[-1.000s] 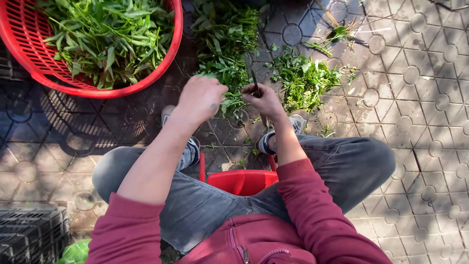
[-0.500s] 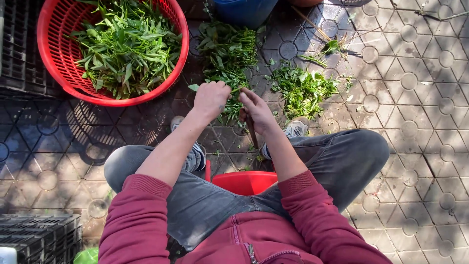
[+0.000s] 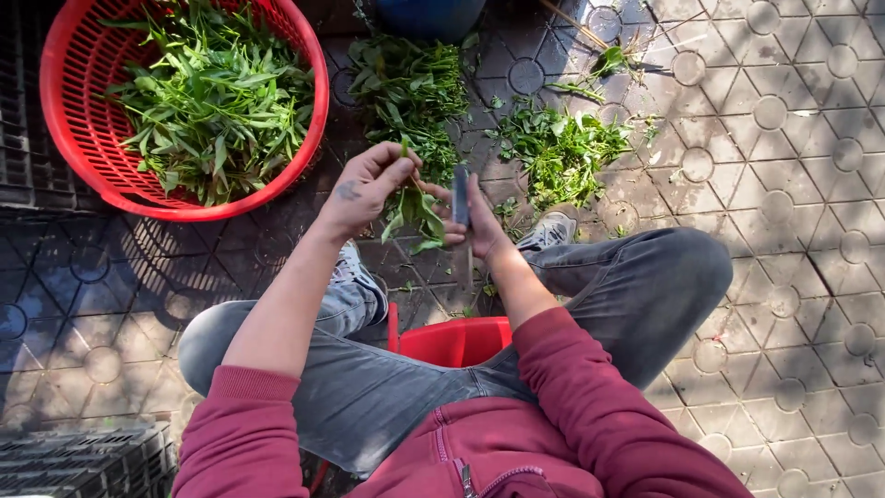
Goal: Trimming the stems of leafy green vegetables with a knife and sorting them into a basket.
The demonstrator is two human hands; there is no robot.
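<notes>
One red basket [image 3: 69, 166], two leaf piles [image 3: 410, 88] [image 3: 562, 152], one knife [image 3: 460, 195], two shoes [image 3: 361, 281] [image 3: 546, 231].

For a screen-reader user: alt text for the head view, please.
A seated person's left hand holds a leafy green sprig against a knife in the right hand. A red basket of greens sits on the paved ground.

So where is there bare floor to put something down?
Bare paving lies right of the right knee, and more below the basket by the left knee. Ahead, the greens and scraps crowd the floor.
</notes>
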